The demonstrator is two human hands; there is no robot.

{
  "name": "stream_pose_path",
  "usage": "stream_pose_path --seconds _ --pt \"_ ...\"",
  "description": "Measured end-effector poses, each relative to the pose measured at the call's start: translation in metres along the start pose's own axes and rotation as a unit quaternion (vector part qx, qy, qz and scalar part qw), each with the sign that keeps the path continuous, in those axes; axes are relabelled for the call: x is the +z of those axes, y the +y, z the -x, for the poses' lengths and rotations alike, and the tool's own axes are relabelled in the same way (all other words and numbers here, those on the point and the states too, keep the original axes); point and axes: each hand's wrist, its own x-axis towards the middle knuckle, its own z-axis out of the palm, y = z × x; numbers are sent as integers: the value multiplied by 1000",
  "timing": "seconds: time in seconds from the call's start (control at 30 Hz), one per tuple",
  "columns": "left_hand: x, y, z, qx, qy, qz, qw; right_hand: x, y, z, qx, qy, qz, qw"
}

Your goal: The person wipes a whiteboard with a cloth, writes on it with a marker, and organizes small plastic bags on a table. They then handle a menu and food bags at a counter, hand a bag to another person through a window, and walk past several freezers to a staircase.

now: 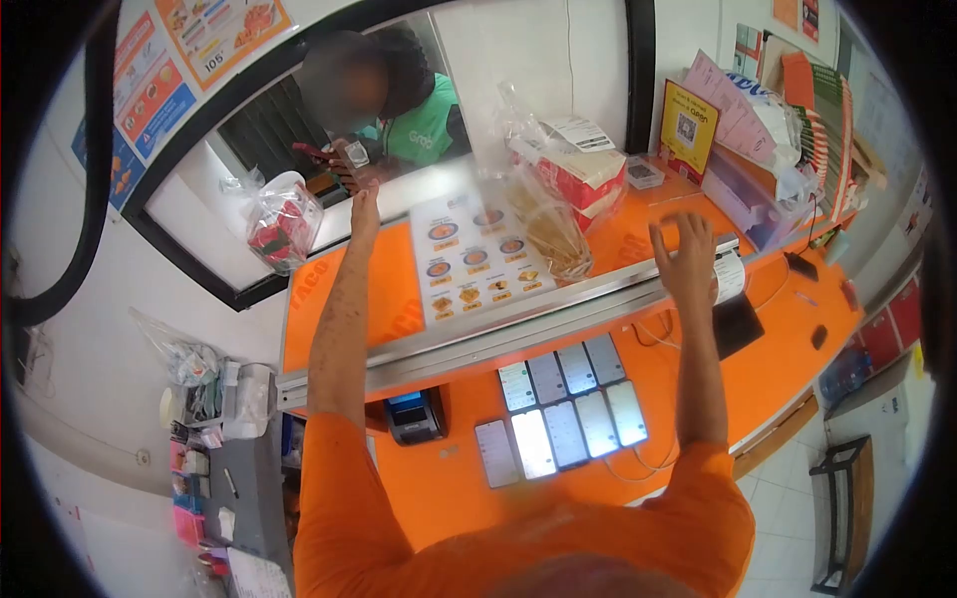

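Note:
My left hand (pixel 367 187) reaches through the window opening, closed on a small item with a white label (pixel 356 153); its exact kind I cannot tell. Right beside it is the hand of a person in a green vest (pixel 429 125), who stands outside near a red phone (pixel 313 151). Over the metal rail (pixel 518 319), my right hand (pixel 686 249) is open, fingers apart and holding nothing. A strip of receipt paper (pixel 730 275) hangs just right of that hand, above a black device (pixel 736 327).
Several lit phones (pixel 566 434) lie in rows on the orange counter (pixel 429 518), next to a card terminal (pixel 415 415). Bagged food (pixel 282 227) stands by the window, a red-and-white box (pixel 583 179) farther right. A yellow QR sign (pixel 688 130) and plastic bin (pixel 748 204) occupy the right end.

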Motion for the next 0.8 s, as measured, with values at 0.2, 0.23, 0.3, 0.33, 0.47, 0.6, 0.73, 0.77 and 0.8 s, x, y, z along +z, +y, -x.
stream_pose_path --seconds 0.2,0.23,0.3,0.33,0.47,0.6,0.73,0.77,0.8 --pt "60 82 73 -115 35 -91 989 49 79 -105 243 -230 100 937" --pt "64 88 80 -139 -24 -114 983 60 95 -108 277 -293 129 906" --pt "69 97 87 -131 -27 -123 983 101 142 -98 238 -288 38 927" --pt "69 101 85 -117 -31 -133 984 114 154 -96 200 -276 -56 938" --pt "34 125 94 -292 -108 158 937 87 122 -93 209 -263 -162 928" --pt "41 83 89 -278 -251 270 887 84 136 -88 244 -337 -138 899" --pt "33 113 112 -184 -127 228 948 66 127 -81 239 -264 -61 933" --pt "24 122 116 -183 -124 229 948 63 128 -76 236 -264 -62 933" --pt "12 132 119 -117 -87 188 971 60 133 -71 197 -247 -64 946"
